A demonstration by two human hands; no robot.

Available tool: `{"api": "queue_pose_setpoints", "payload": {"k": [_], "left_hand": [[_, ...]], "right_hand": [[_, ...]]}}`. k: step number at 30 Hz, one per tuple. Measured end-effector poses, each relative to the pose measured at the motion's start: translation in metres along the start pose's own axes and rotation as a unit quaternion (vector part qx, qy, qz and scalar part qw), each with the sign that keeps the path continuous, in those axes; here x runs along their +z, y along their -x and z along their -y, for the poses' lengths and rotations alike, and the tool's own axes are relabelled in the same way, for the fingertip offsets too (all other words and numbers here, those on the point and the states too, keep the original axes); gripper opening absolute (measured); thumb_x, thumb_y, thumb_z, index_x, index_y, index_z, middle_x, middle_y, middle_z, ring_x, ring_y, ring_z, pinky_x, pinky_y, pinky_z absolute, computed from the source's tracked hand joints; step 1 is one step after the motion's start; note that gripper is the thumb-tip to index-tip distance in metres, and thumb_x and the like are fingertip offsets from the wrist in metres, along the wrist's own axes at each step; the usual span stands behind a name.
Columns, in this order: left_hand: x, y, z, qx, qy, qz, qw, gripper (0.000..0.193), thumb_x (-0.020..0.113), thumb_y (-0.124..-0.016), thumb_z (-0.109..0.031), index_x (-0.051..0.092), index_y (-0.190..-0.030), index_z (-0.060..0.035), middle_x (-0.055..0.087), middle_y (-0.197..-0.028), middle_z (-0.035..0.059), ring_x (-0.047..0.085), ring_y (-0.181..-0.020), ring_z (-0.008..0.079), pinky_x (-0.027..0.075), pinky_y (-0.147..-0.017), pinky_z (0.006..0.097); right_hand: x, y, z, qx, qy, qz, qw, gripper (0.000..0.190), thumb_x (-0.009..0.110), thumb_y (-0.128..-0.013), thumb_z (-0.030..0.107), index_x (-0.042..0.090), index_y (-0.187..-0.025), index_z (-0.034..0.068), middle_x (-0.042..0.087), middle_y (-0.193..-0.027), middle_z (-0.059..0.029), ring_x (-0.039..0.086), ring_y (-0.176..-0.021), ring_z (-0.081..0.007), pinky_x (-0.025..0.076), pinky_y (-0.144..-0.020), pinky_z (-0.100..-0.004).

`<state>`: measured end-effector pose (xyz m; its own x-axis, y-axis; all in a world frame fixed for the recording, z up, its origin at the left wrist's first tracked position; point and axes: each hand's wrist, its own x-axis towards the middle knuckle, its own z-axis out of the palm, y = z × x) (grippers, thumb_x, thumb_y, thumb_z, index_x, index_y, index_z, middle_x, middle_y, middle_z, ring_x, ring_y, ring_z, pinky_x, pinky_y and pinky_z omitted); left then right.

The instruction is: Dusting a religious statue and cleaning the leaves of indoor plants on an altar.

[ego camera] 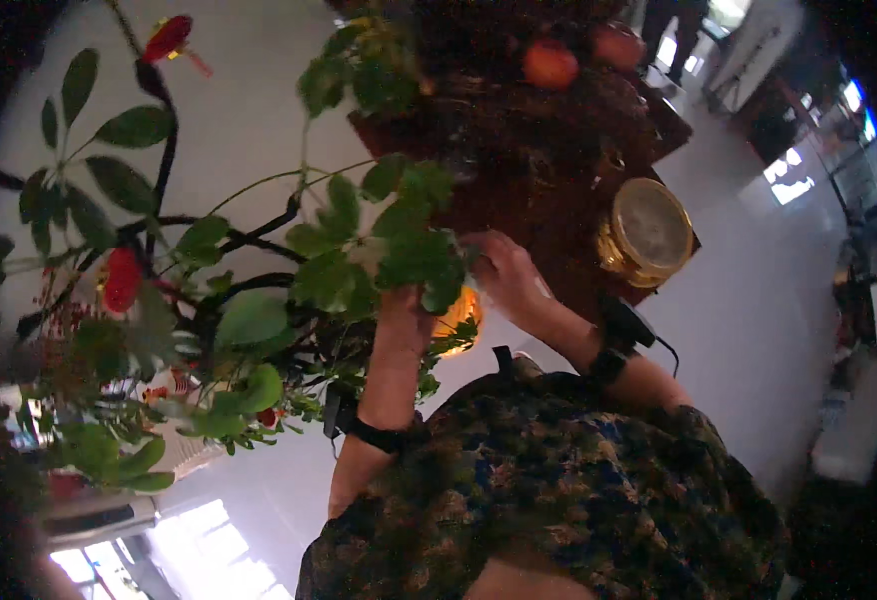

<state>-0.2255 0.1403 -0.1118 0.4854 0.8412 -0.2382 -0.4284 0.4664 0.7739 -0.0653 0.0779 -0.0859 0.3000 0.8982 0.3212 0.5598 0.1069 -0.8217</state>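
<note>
A potted-plant branch with broad green leaves (416, 255) spreads in front of me, over the edge of a dark wooden table (521, 202). My left hand (407, 300) reaches up under these leaves, which hide its fingers. At the right side of the same leaf cluster is my right hand (500, 270), its fingers bent against the leaf edge; whether they pinch a leaf is unclear. An orange-yellow glowing object (459, 322) shows below and between my hands.
A gold-coloured round container (652, 232) stands at the table's right corner. Two reddish round objects, one of them nearer (551, 64), lie at the back. Dark branches with red ornaments (122, 279) fill the left. Another person's legs (675, 34) show at the top right.
</note>
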Motion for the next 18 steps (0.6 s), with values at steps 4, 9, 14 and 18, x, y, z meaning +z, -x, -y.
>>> {"api": "queue_pose_setpoints", "payload": {"k": [4,9,14,18], "left_hand": [[0.001,0.011,-0.012,-0.068,0.032,0.006,0.997,0.044,0.053,-0.091,-0.024,0.042,-0.131,-0.0098,0.052,-0.125,0.0058,0.052,-0.112,0.0218,0.044,-0.095,0.0370],[0.004,0.001,-0.011,0.046,-0.050,0.039,0.997,0.040,0.046,-0.095,-0.019,0.039,-0.133,-0.0104,0.047,-0.131,0.0078,0.049,-0.117,0.0214,0.041,-0.099,0.0383],[0.003,-0.002,0.010,0.240,-0.196,0.144,0.940,0.043,0.050,-0.094,-0.019,0.037,-0.135,-0.0115,0.047,-0.131,0.0071,0.049,-0.117,0.0215,0.042,-0.098,0.0365],[0.002,0.025,0.002,0.254,-0.269,0.123,0.921,0.047,0.053,-0.093,-0.018,0.036,-0.136,-0.0118,0.047,-0.131,0.0062,0.048,-0.117,0.0210,0.042,-0.098,0.0348]], "right_hand": [[0.003,0.010,-0.021,-0.002,0.056,0.030,0.998,0.030,0.058,-0.074,0.002,0.060,-0.104,0.001,0.061,-0.097,-0.0161,0.059,-0.094,-0.0336,0.048,-0.081,-0.0373],[-0.001,0.005,-0.041,0.043,0.009,0.032,0.998,0.031,0.058,-0.076,0.007,0.057,-0.106,0.002,0.056,-0.106,-0.0175,0.057,-0.096,-0.0313,0.046,-0.080,-0.0391],[0.003,0.011,-0.044,0.112,0.099,0.130,0.980,0.052,0.062,-0.081,0.020,0.044,-0.126,0.001,0.044,-0.131,-0.0204,0.047,-0.115,-0.0368,0.037,-0.099,-0.0436],[0.012,0.021,-0.036,-0.025,0.150,0.095,0.984,0.042,0.061,-0.078,0.013,0.049,-0.116,0.001,0.049,-0.116,-0.0213,0.052,-0.101,-0.0388,0.040,-0.088,-0.0431]]}}
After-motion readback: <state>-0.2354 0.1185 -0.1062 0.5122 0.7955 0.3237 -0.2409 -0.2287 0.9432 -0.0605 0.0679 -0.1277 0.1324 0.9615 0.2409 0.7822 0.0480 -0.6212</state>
